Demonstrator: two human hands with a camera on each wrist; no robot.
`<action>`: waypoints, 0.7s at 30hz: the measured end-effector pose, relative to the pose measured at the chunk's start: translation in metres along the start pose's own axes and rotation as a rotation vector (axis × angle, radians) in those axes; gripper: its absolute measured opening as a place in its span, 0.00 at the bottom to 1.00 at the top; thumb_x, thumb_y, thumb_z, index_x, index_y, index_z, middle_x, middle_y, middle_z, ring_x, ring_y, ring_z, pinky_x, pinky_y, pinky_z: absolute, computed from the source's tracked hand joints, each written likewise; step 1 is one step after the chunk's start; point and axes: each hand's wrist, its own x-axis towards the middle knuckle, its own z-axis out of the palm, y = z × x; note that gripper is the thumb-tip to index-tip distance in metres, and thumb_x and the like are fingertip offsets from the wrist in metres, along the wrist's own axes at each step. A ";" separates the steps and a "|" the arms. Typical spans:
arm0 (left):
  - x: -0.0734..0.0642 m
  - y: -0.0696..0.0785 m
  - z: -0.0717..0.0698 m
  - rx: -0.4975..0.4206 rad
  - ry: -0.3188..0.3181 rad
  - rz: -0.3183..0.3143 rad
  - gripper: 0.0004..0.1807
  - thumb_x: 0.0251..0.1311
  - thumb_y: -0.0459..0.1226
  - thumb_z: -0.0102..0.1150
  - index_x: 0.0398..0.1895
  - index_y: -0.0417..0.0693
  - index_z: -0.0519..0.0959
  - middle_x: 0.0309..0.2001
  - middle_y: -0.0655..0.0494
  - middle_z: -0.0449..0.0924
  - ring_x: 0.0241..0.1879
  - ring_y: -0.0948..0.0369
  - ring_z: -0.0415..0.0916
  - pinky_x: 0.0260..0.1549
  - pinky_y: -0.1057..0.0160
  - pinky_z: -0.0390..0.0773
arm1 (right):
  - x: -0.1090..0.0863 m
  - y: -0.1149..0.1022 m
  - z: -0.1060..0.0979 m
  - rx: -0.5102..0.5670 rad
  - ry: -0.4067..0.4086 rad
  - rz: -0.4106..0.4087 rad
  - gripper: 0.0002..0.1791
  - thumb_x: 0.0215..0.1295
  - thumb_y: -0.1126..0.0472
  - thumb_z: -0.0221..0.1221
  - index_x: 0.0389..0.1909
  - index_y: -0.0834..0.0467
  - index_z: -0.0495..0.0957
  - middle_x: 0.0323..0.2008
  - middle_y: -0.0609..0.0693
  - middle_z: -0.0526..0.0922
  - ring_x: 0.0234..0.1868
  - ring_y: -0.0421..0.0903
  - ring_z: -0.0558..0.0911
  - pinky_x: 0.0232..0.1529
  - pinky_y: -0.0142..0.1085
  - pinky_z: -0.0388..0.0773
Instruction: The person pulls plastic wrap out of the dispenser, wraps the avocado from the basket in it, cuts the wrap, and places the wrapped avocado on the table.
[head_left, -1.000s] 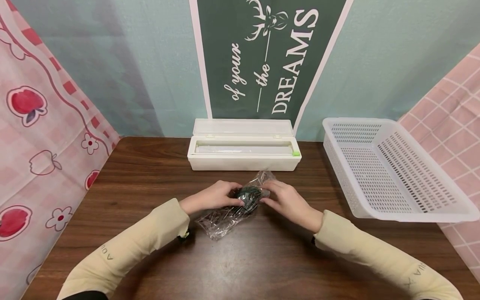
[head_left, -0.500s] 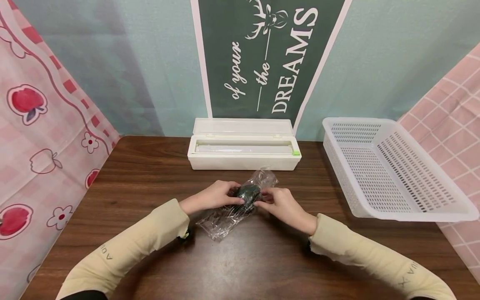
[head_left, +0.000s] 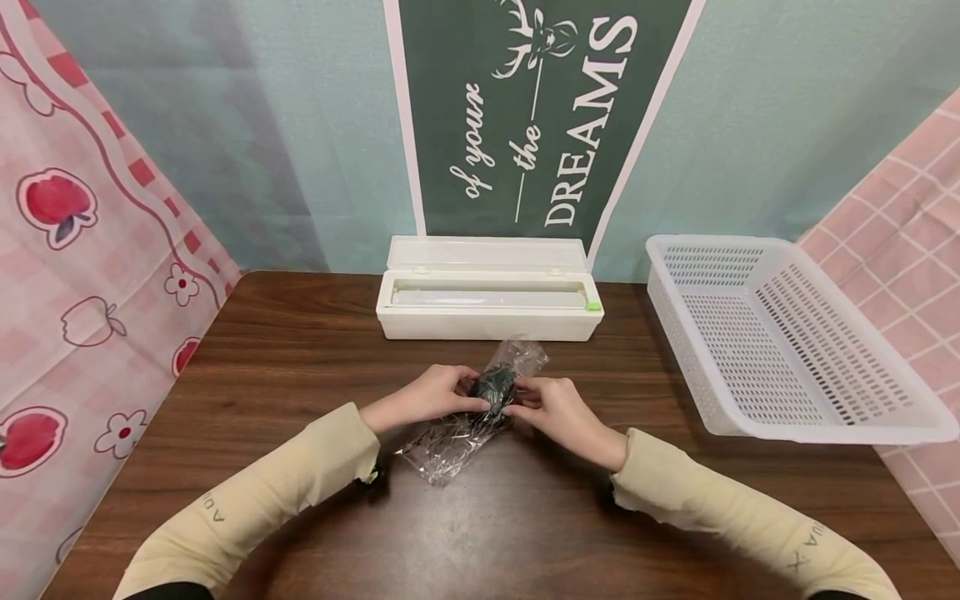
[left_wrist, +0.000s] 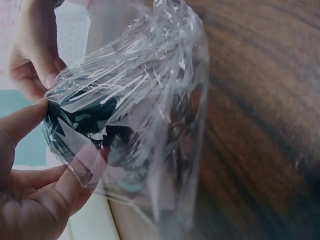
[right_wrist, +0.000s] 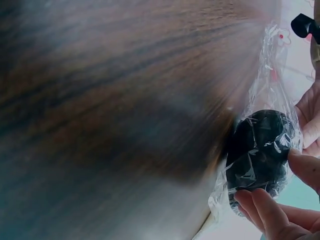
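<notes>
A dark green, rounded thing [head_left: 495, 388] lies inside clear cling film [head_left: 448, 446] at the middle of the table. Its exact kind is hard to tell through the shiny wrap; in the right wrist view the dark thing [right_wrist: 257, 150] looks oval and smooth. My left hand [head_left: 435, 393] grips its left side between thumb and fingers. On the opposite side my right hand [head_left: 561, 410] pinches the wrapped thing with thumb and fingertips. Loose film sticks out beyond both ends, and the left wrist view shows the film [left_wrist: 170, 95] creased and bunched.
Behind the hands stands a white cling film dispenser [head_left: 491, 325], lid up, with a roll [head_left: 487, 298] inside and a green slider [head_left: 593, 307] at its right end. A white perforated basket [head_left: 693, 367] sits at the right of the wooden table [head_left: 300, 333].
My right hand has shifted left and slightly down, from the film's far end onto the side of the dark thing. The far film end has spread out. My left hand stays nearly in place.
</notes>
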 end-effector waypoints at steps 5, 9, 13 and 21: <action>-0.003 0.004 0.003 -0.025 0.022 -0.039 0.29 0.50 0.45 0.66 0.49 0.32 0.75 0.36 0.48 0.82 0.35 0.59 0.80 0.38 0.65 0.78 | -0.001 -0.002 -0.001 -0.020 -0.006 -0.018 0.23 0.51 0.60 0.68 0.44 0.72 0.78 0.39 0.64 0.82 0.34 0.49 0.85 0.33 0.27 0.80; -0.007 0.008 0.005 -0.050 0.029 -0.063 0.28 0.49 0.45 0.67 0.47 0.32 0.76 0.34 0.50 0.82 0.31 0.61 0.79 0.35 0.67 0.78 | -0.002 -0.004 -0.003 -0.026 -0.021 -0.022 0.24 0.50 0.59 0.68 0.44 0.72 0.78 0.38 0.64 0.82 0.34 0.48 0.85 0.32 0.27 0.79; -0.010 0.011 0.008 -0.074 0.031 -0.086 0.28 0.48 0.46 0.68 0.46 0.32 0.76 0.34 0.49 0.82 0.31 0.62 0.79 0.34 0.68 0.78 | -0.005 -0.006 -0.006 -0.035 -0.045 -0.015 0.24 0.50 0.60 0.68 0.44 0.72 0.78 0.38 0.64 0.82 0.33 0.47 0.85 0.32 0.28 0.80; -0.016 0.018 0.013 -0.104 0.047 -0.125 0.28 0.47 0.45 0.69 0.45 0.32 0.76 0.32 0.50 0.82 0.29 0.63 0.78 0.32 0.68 0.77 | -0.008 -0.009 -0.013 -0.034 -0.087 -0.053 0.24 0.50 0.60 0.68 0.44 0.73 0.78 0.39 0.65 0.82 0.33 0.48 0.85 0.32 0.28 0.80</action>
